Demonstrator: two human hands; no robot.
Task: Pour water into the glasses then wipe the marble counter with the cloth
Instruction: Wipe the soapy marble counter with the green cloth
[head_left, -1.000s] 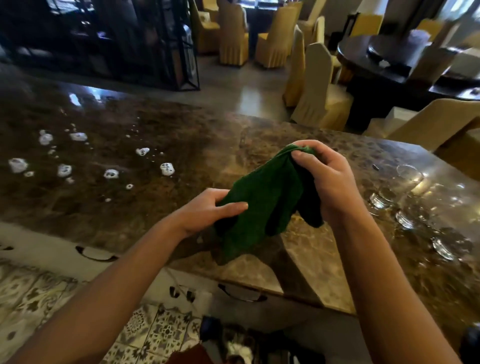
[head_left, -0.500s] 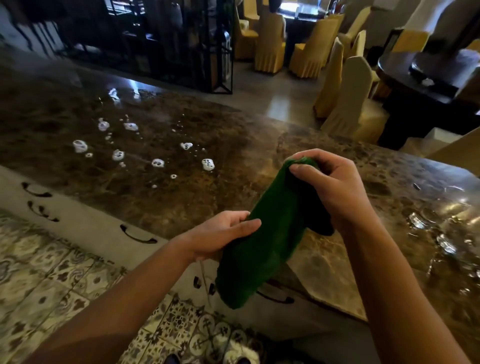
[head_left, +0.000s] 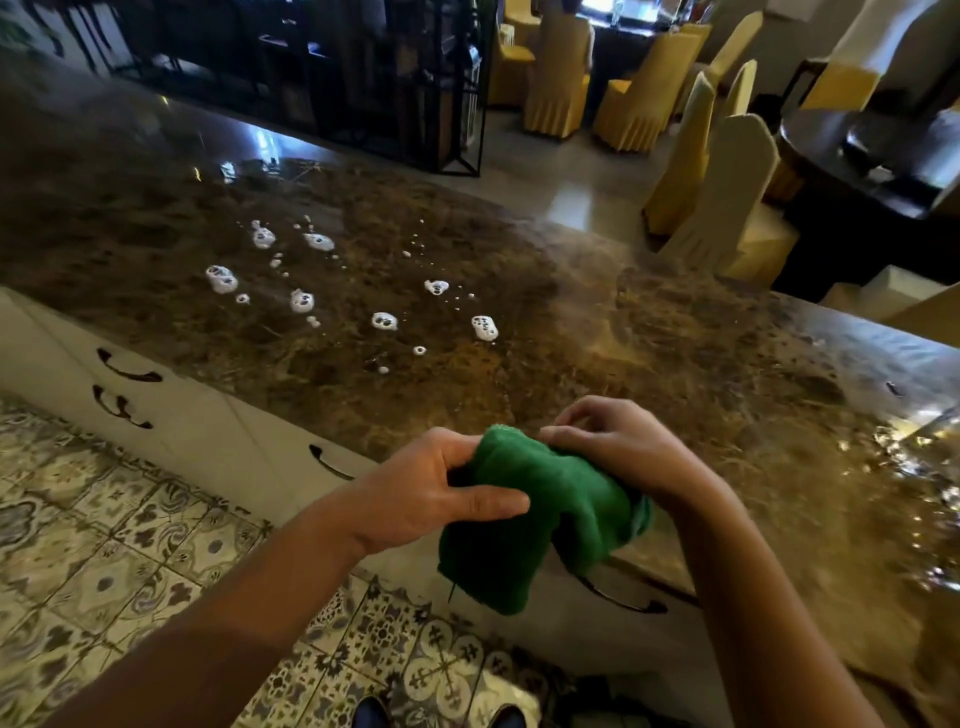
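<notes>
A green cloth (head_left: 540, 514) is bunched between both hands over the near edge of the brown marble counter (head_left: 649, 353). My left hand (head_left: 431, 488) grips its left side, thumb across the front. My right hand (head_left: 618, 447) pinches its upper right part with curled fingers. The cloth's lower end hangs down in front of the counter's white side. Several white foamy blobs (head_left: 384, 321) lie scattered on the counter to the left. Glasses (head_left: 930, 467) show only as blurred glints at the right edge.
White cabinet fronts with dark curved handles (head_left: 127, 371) run below the counter. Patterned floor tiles (head_left: 104, 561) lie below left. Beyond the counter stand a black metal rack (head_left: 395, 88), yellow-covered chairs (head_left: 717, 192) and a dark round table (head_left: 872, 156).
The view swung left, so the foam moved toward the centre and the glasses slid to the right edge. Both hands dropped and came closer, bunching the hanging cloth into a thicker wad.
</notes>
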